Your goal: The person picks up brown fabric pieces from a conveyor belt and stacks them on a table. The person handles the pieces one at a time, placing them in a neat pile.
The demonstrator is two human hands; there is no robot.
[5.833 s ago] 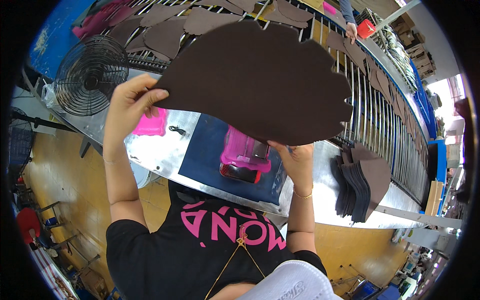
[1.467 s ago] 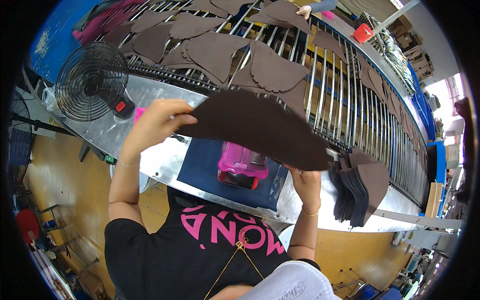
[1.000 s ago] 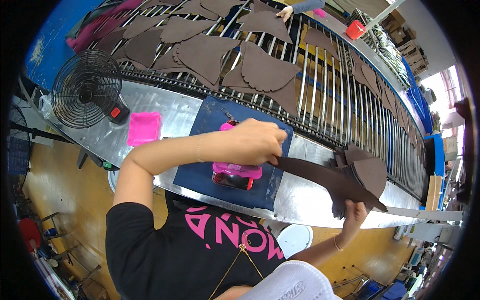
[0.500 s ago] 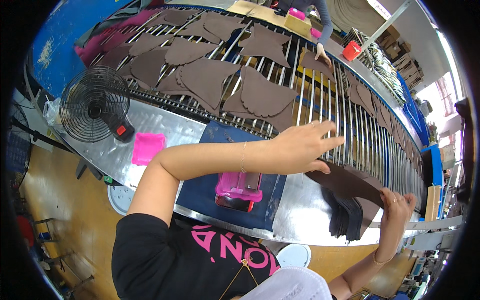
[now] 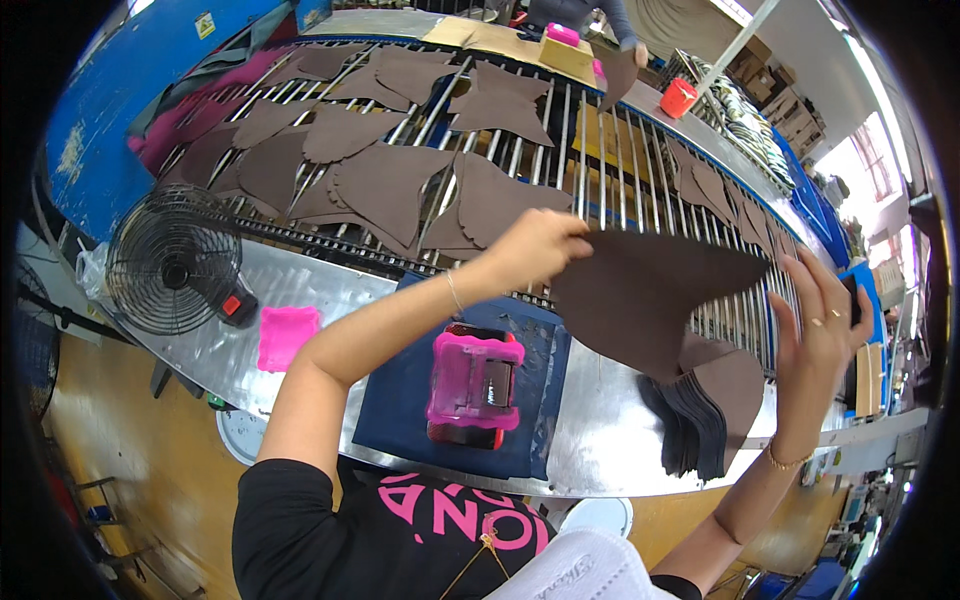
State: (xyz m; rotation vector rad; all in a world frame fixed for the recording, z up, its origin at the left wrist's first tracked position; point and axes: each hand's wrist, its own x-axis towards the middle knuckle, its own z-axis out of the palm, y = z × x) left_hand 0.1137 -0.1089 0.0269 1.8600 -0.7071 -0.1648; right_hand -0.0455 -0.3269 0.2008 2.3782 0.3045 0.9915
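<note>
A flat brown cut piece (image 5: 640,295) with a scalloped edge hangs tilted over the roller rack's front edge. My left hand (image 5: 545,245) pinches its upper left corner, fingers closed. Beside its pointed right tip, my right hand (image 5: 822,315) is open, with fingers apart and nothing visible in them. Just below the held piece, a stack of dark cut pieces (image 5: 690,425) lies on the metal table, partly under brown material. More brown pieces (image 5: 385,195) overlap in groups on the metal rods (image 5: 620,170).
A black wire fan (image 5: 175,265) stands at the left beside a pink tray (image 5: 288,338). Another pink tray (image 5: 455,385) sits on dark blue cloth (image 5: 395,400). Across the rack, a co-worker's hand (image 5: 640,52) holds a brown piece near a red container (image 5: 679,97).
My left hand has moved left and now grips the brown piece, which has risen and spread into view. My right hand has moved up and opened. The co-worker's piece has been lifted.
</note>
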